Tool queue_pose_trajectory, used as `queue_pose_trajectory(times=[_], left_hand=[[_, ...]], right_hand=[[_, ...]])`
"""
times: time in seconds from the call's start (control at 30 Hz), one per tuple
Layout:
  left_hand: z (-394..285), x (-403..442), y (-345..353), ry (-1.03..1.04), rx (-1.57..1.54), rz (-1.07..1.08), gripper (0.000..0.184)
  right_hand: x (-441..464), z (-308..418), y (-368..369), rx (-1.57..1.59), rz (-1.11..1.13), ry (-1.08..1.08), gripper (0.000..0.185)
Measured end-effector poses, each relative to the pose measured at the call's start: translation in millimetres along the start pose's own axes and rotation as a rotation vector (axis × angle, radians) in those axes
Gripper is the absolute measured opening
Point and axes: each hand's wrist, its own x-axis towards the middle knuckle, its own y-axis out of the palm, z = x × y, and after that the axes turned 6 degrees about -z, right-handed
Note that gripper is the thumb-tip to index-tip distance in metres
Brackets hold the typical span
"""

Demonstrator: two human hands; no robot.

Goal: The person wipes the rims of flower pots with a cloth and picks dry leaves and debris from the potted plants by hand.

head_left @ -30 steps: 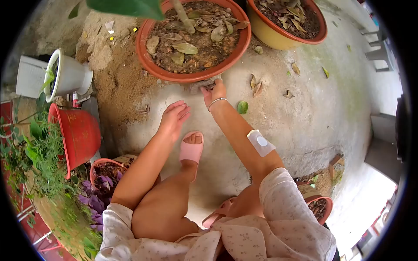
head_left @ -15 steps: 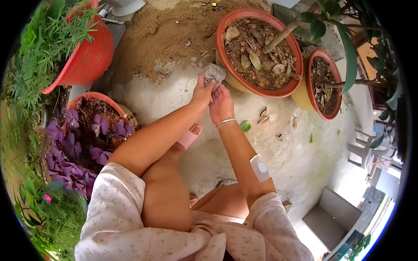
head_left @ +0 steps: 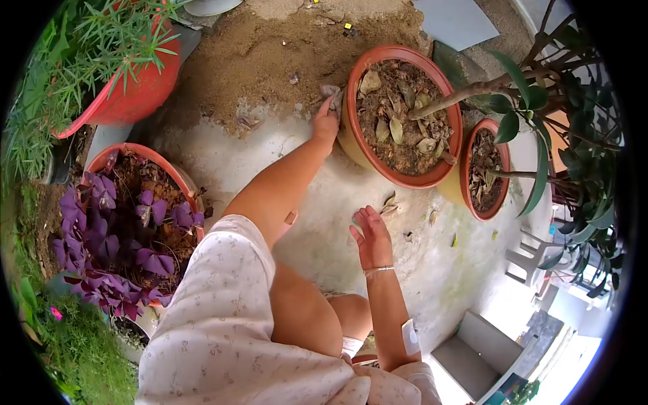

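Observation:
My left hand [head_left: 326, 123] is closed on a crumpled greyish cloth [head_left: 329, 93], held close to the left outer side of a large yellow pot with an orange rim [head_left: 351, 121]. Dry leaves and soil fill that pot, and a woody stem rises from it. My right hand [head_left: 373, 237], with a bracelet at its wrist, is raised over the concrete floor below the pot, its fingers apart and nothing in them.
A second leaf-filled pot [head_left: 466, 177] stands to the right. Sandy soil [head_left: 250, 61] lies at the upper left. On the left are a red pot [head_left: 142, 88] and a pot of purple plants [head_left: 192, 189]. Grey chairs [head_left: 523, 260] are at the right.
My right hand has come away from the cloth and moved down and to the right. My left hand has moved up beside the large pot with the cloth. The view has shifted.

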Motion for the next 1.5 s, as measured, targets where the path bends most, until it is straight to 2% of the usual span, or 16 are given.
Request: queue_pose_trajectory(times=[0.1, 0.27, 0.33, 0.47, 0.6, 0.67, 0.77, 0.8, 0.83, 0.9, 0.97, 1.03, 1.1, 1.17, 1.27, 1.5], left_hand=[[-17.3, 25.1, -5.3, 0.055, 0.071, 0.199, 0.050], [-27.6, 50.5, 2.8, 0.437, 0.176, 0.255, 0.049], [-38.0, 27.8, 0.4, 0.627, 0.641, 0.052, 0.042], [-63.7, -27.6, -23.1, 0.405, 1.194, 0.270, 0.025], [-42.8, -52.4, -27.1, 0.512, 1.446, 0.527, 0.029], [-74.5, -118.3, -18.6, 0.305, 1.274, 0.554, 0.029], [-96.8, -191.9, -19.4, 0.228, 1.169, 0.581, 0.033], [-93.6, -210.7, -22.7, 0.079, 0.856, 0.594, 0.038], [-99.2, -229.1, -24.9, -0.065, 0.537, 0.599, 0.043], [-134.5, -267.4, -34.2, -0.048, 0.518, 0.601, 0.049], [-189.9, -305.5, -44.0, -0.028, 0.503, 0.599, 0.056], [-237.3, -333.4, -52.5, 0.118, 1.416, 0.864, 0.059], [-240.9, -362.6, -70.2, 0.279, 1.572, 0.766, 0.056], [-228.7, -387.9, -89.0, 0.768, 1.455, 0.530, 0.049], [-226.8, -410.6, -99.7, 0.949, 1.350, 0.796, 0.044], [-199.1, -409.3, -145.1, 0.925, 1.233, 0.700, 0.041]], right_hand=[[-15.2, -3.6, -5.6, -0.076, 0.014, 0.016, 0.042], [-22.0, -20.1, -13.0, -0.025, 0.032, 0.033, 0.034], [-29.0, -24.2, -8.6, -0.029, 0.054, 0.023, 0.033], [-36.8, -30.6, -1.3, -0.062, 0.102, -0.029, 0.034], [-54.4, -16.6, 13.0, -0.069, 0.144, -0.104, 0.044], [-72.7, 2.2, 26.2, -0.189, 0.082, -0.346, 0.059], [-82.8, 20.3, 40.5, -0.162, 0.232, -0.520, 0.069], [-83.6, 23.3, 47.9, -0.074, 0.335, -0.584, 0.069], [-86.7, 28.3, 56.0, -0.073, 0.345, -0.592, 0.069], [-94.2, 35.8, 68.1, 0.054, 0.559, -0.558, 0.071], [-95.7, 34.9, 75.2, 0.076, 0.584, -0.508, 0.063], [-115.5, 41.8, 88.6, 0.008, 0.628, -0.546, 0.055], [-124.5, 42.6, 98.9, 0.032, 0.639, -0.567, 0.048], [-131.2, 47.1, 107.9, 0.200, 0.588, -0.447, 0.043], [-123.2, 54.0, 113.2, 0.234, 0.510, -0.369, 0.038], [-85.1, 19.9, 152.5, 0.201, 0.519, -0.332, 0.037]])
